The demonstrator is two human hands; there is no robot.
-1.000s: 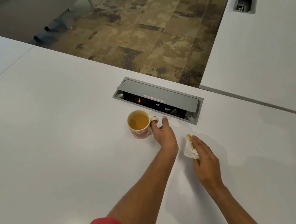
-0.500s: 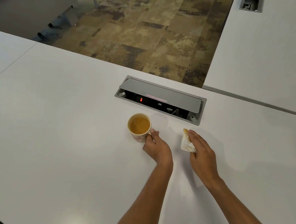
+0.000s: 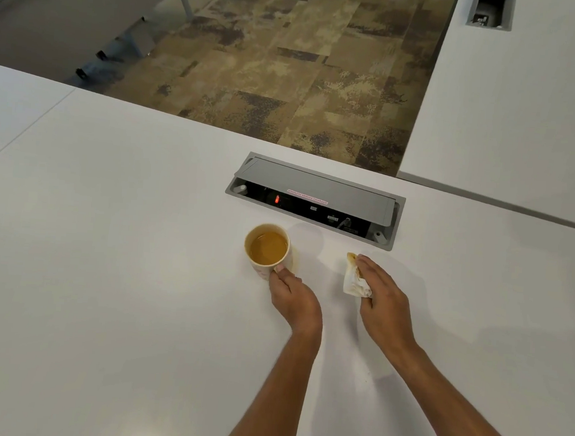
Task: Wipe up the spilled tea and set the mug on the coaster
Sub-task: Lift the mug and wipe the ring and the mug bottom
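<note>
A pale mug (image 3: 266, 250) with pink markings stands upright on the white table (image 3: 105, 273), filled with amber tea. My left hand (image 3: 294, 300) grips it at the near right side, where the handle is hidden under my fingers. My right hand (image 3: 382, 296) presses a crumpled, tea-stained white tissue (image 3: 355, 280) against the table to the right of the mug. No coaster is in view. I cannot make out any spilled tea on the table.
A grey power box (image 3: 314, 199) with a raised lid and a red light is sunk into the table just behind the mug. A second white table (image 3: 524, 115) lies at the right. Patterned carpet (image 3: 289, 81) shows beyond the far edge.
My left hand has drawn the mug toward me and slightly left, away from the power box. My right hand stays on the tissue.
</note>
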